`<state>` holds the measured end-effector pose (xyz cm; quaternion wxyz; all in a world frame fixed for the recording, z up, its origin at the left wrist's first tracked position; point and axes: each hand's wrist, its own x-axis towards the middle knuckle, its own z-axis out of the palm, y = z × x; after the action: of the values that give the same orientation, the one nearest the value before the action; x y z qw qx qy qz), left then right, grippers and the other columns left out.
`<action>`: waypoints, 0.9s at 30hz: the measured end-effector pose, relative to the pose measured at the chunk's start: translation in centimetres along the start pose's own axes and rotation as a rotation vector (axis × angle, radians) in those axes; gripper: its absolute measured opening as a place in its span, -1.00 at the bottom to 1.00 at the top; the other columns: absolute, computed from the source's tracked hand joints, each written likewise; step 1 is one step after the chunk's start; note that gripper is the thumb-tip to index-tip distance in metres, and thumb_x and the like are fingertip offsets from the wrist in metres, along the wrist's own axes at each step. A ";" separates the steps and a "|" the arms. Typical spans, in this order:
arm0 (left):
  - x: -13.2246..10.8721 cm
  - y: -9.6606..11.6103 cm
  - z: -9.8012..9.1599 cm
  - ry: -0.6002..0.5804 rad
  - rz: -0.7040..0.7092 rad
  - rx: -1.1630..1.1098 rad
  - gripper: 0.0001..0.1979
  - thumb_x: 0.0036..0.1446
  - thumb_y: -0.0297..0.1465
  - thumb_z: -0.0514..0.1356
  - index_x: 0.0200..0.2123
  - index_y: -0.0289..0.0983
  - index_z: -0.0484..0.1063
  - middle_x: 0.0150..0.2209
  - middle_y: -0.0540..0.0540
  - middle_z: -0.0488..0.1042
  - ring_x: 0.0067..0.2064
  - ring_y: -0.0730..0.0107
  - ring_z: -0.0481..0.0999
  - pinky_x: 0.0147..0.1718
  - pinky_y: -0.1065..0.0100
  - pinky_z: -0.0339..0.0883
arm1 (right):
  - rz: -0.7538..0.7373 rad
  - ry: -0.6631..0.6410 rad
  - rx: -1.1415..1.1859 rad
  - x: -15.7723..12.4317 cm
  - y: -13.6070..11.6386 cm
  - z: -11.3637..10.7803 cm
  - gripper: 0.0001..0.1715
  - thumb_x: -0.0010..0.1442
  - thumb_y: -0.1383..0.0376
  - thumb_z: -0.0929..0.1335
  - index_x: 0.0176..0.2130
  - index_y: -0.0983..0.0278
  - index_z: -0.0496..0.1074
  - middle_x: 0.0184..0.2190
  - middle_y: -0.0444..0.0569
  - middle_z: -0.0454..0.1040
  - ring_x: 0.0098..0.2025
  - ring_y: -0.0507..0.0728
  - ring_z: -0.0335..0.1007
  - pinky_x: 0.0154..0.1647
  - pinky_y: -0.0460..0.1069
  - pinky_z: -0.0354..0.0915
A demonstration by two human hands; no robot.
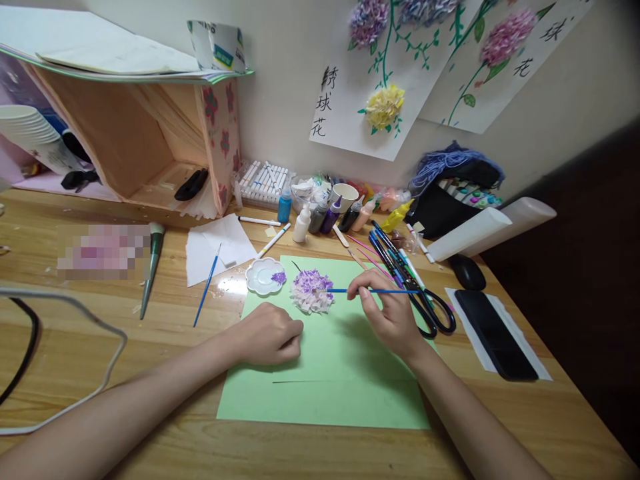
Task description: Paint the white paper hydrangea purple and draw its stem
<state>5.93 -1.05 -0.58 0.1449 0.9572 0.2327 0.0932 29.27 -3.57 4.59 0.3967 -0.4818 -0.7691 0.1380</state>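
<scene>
My right hand pinches a thin blue paintbrush, held almost level. The brush tip reaches the right part of a ruffled paper flower, whose petals are purple along the top and right and whitish below. That flower lies on green paper. Closed in a fist, my left hand rests on the paper's left side, just below and left of the flower, with nothing visible in it. Beside the flower sits a white scalloped palette with purple paint at its right side.
Several paint bottles and a paper cup stand behind. Scissors and pens lie right of my right hand, then a phone and mouse. At left are another brush, white paper and a cable.
</scene>
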 end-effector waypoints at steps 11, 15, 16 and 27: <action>0.0 0.0 0.0 -0.013 0.001 0.000 -0.85 -0.02 -0.49 0.04 -0.60 -0.24 0.20 -0.69 0.02 0.30 -0.64 0.44 0.17 -0.57 0.32 -0.19 | -0.030 0.049 0.008 0.1 -0.1 -0.4 -0.78 0.29 0.37 0.17 -0.35 0.19 0.33 -0.46 -0.11 0.41 -0.37 0.11 0.33 -0.26 0.04 0.24; 0.0 -0.1 0.1 0.000 0.006 -0.002 -0.86 -0.03 -0.49 0.04 -0.60 -0.24 0.20 -0.69 0.02 0.29 -0.64 0.44 0.18 -0.57 0.32 -0.19 | -0.034 -0.002 0.008 -0.1 0.2 0.1 -0.79 0.28 0.38 0.18 -0.34 0.20 0.35 -0.45 -0.10 0.42 -0.36 0.10 0.33 -0.29 0.02 0.23; 0.0 -0.1 0.0 -0.003 0.003 -0.002 -0.85 -0.03 -0.49 0.04 -0.60 -0.24 0.19 -0.69 0.02 0.29 -0.64 0.45 0.17 -0.57 0.32 -0.19 | -0.033 0.023 0.010 -0.1 0.4 0.1 -0.78 0.29 0.37 0.18 -0.33 0.20 0.35 -0.43 -0.10 0.42 -0.35 0.10 0.34 -0.27 0.03 0.23; 0.0 0.1 -0.1 -0.016 0.001 0.004 -0.87 -0.03 -0.49 0.03 -0.59 -0.24 0.20 -0.68 0.01 0.32 -0.63 0.44 0.19 -0.56 0.31 -0.18 | 0.028 0.025 0.048 -0.3 1.7 0.5 -0.79 0.32 0.37 0.18 -0.29 0.21 0.35 -0.39 -0.13 0.41 -0.30 0.06 0.32 -0.20 0.00 0.21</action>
<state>5.92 -1.08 -0.45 0.1450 0.9583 0.2311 0.0852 30.05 -2.93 3.08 0.4156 -0.4846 -0.7537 0.1561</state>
